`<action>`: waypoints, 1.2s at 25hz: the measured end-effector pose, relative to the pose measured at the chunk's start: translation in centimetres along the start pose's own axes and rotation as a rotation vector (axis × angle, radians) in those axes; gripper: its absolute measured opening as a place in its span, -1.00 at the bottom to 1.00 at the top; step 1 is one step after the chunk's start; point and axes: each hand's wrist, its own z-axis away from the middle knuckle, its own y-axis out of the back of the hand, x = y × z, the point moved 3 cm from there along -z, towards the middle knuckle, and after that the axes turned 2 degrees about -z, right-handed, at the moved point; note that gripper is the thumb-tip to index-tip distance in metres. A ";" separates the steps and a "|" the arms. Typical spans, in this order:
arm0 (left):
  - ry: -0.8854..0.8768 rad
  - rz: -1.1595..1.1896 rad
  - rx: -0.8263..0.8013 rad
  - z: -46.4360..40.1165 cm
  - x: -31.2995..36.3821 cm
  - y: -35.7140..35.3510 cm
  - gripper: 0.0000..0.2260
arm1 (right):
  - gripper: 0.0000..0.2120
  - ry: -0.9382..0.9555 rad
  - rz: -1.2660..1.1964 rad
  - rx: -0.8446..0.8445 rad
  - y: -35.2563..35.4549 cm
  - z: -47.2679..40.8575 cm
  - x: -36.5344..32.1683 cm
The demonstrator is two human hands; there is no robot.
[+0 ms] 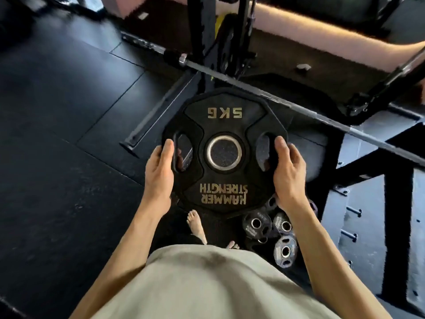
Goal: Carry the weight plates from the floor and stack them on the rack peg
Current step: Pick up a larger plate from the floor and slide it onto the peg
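Holding a black rubber-coated 5 kg weight plate (224,153) flat at waist height, left hand (159,173) and right hand (288,173) curling fingers round opposite rim grips for balance; smaller grey plates (273,231) waiting on the black rubber floor (69,157) below.

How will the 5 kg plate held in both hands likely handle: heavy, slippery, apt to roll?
The 5 kg plate is probably rigid and dense for its size. The left hand and right hand grip at its cut-out handles, so slipping seems unlikely. Its faceted rim would likely resist rolling.
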 end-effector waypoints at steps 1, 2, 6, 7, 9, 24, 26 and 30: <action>-0.025 0.019 0.066 0.9 0.4 2.3 -0.62 | -0.67 0.009 0.024 -0.071 -2.0 0.6 -0.2; -0.047 0.045 0.137 1.6 0.8 4.7 -0.60 | -0.64 0.020 0.052 -0.144 -4.3 1.3 -0.3; -0.105 0.129 0.385 3.7 2.1 14.3 -0.66 | -0.67 0.044 0.092 -0.384 -14.2 4.9 -0.2; -0.117 0.151 0.444 4.0 2.4 17.3 -0.67 | -0.67 0.052 0.104 -0.439 -17.3 6.2 0.1; -0.138 0.183 0.535 4.2 3.2 23.5 -0.68 | -0.66 0.066 0.124 -0.523 -23.6 8.8 1.2; -0.216 0.176 0.682 -8.3 9.2 54.9 -0.59 | -0.67 0.044 0.123 -0.718 -59.9 15.1 5.1; -0.233 0.163 0.691 -12.8 10.8 57.3 -0.58 | -0.68 0.049 0.106 -0.733 -65.1 13.0 5.3; -0.233 0.157 0.706 -21.6 15.1 61.4 -0.59 | -0.68 0.076 0.116 -0.740 -75.0 8.4 4.1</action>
